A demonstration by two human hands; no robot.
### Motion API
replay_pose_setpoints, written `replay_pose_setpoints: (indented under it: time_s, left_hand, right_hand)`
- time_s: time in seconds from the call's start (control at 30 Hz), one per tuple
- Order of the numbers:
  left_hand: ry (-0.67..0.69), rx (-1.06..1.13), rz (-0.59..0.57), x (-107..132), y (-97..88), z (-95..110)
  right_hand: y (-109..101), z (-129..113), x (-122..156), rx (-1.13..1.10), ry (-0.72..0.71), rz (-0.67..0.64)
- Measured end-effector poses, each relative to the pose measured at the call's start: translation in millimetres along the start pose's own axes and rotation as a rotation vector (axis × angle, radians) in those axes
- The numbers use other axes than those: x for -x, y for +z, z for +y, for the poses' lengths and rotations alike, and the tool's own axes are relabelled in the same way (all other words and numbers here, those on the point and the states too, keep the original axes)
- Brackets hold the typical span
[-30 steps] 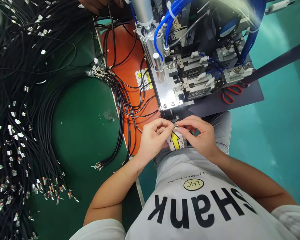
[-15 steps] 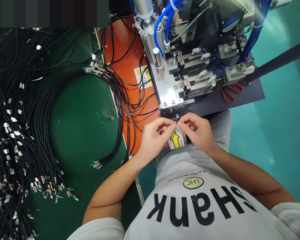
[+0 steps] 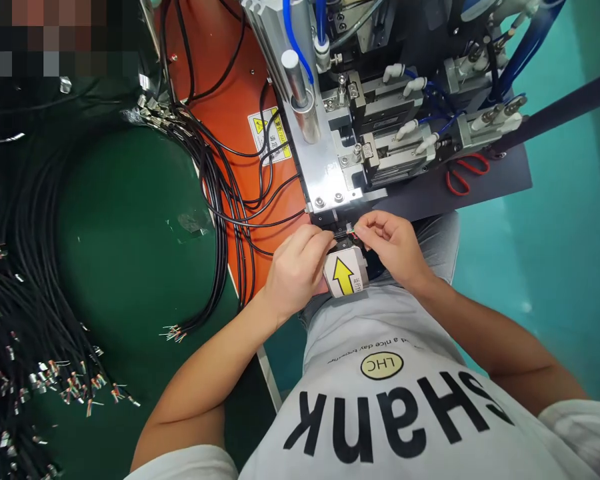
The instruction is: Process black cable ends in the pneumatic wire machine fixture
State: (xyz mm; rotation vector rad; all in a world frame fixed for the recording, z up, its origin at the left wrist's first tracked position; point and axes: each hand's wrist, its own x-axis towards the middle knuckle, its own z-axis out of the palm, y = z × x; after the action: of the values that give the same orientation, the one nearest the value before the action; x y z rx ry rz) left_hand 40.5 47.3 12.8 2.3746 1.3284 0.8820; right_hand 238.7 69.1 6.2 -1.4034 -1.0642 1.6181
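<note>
My left hand (image 3: 300,267) is closed in a pinch round a thin black cable (image 3: 339,235), which runs out from the fingertips to the right. At its end, small coloured wires (image 3: 353,231) show between my hands. My right hand (image 3: 397,250) pinches these wires between thumb and forefinger. Both hands are at the near end of the machine (image 3: 330,180), just below its metal plate. Beneath the fingers is a white cover with a yellow arrow (image 3: 344,275). The exact wire tips are hidden by the right fingertips.
On the green table (image 3: 140,213) to the left lie a bundle of black cables (image 3: 213,220) and a big pile of cables with stripped ends (image 3: 55,333). Red-handled scissors (image 3: 463,177) rest on the dark base plate at right. Blue air tubes (image 3: 295,40) rise above the machine.
Both hands have moved slightly toward the machine and a little apart, with the wire end now by its front edge. The left hand has turned knuckles up. The view has shifted right.
</note>
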Motion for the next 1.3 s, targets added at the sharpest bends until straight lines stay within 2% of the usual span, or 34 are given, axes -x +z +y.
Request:
replay_pose_setpoints:
  time_s: [0.23, 0.5, 0.6, 0.77, 0.93, 1.03, 1.17, 1.3]
  left_hand:
    - [-0.074, 0.046, 0.003, -1.9, 5.8, -4.3]
    - [-0.075, 0.064, -0.037, 0.7, 8.9, -9.6]
    - [-0.111, 0.122, -0.033, -3.9, 1.8, -3.1]
    - [-0.259, 0.305, -0.098, -16.3, -14.4, 16.8]
    - [-0.391, 0.495, -0.066, -20.6, -15.1, 28.4]
    - [-0.446, 0.564, -0.018, -19.2, -11.8, 28.6]
    - [-0.51, 0.631, -0.024, -17.9, -9.1, 26.5]
    - [-0.538, 0.693, -0.014, -17.4, -6.6, 26.6]
  right_hand:
    - [0.0, 4.3, -11.2, 0.017, 0.0, 0.021]
    - [-1.1, 8.4, -13.7, 0.003, 0.032, 0.002]
    - [-1.5, 3.7, -8.6, 0.053, -0.05, 0.004]
    - [1.4, -9.4, 9.0, 0.212, -0.269, 0.022]
    - [6.4, -14.9, 22.8, 0.282, -0.36, 0.033]
    - [7.8, -14.5, 25.5, 0.256, -0.338, 0.04]
    - [8.3, -13.8, 26.0, 0.216, -0.297, 0.046]
    - [7.8, -14.1, 25.4, 0.033, -0.087, -0.033]
